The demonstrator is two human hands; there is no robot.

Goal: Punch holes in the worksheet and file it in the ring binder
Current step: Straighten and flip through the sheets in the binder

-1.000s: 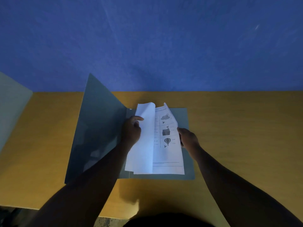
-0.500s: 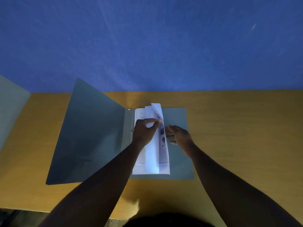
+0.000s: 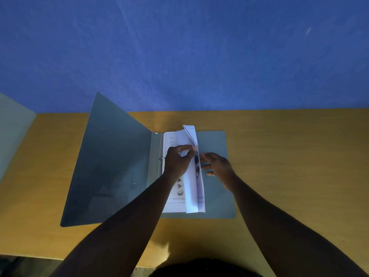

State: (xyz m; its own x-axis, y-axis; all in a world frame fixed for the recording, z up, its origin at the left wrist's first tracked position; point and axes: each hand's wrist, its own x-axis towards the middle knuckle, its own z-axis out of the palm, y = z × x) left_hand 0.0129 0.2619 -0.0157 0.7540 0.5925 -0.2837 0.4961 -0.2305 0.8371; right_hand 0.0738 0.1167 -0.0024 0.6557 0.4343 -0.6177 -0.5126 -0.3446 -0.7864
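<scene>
The worksheet (image 3: 190, 188) is standing up on its edge in the middle of the open ring binder (image 3: 215, 188), with its top corner curling over, and the fingers (image 3: 186, 148) of the left hand (image 3: 177, 161) are pinching it near its upper part, so this hand is grasping the sheet. The fingers (image 3: 205, 166) of the right hand (image 3: 217, 168) are spreading loosely just beside the sheet on its right side; they are released and are gripping nothing, and I cannot tell if their tips are touching the paper. Under the left hand another printed page (image 3: 172, 140) is lying flat in the binder, and some small dark pictures are showing on it near the wrist. A metal ring (image 3: 161, 159) is sticking out at the spine, just left of the left hand. The binder's back cover is lying flat on the tabletop (image 3: 289, 156), while its front cover (image 3: 111, 166) is leaning up and out to the left, not lying flat. Both forearms are reaching in from the near edge of the yellow wooden tabletop. Behind the tabletop a blue wall (image 3: 179, 52) is filling the upper half of the view, and a pale panel (image 3: 12, 132) is standing at the far left edge.
</scene>
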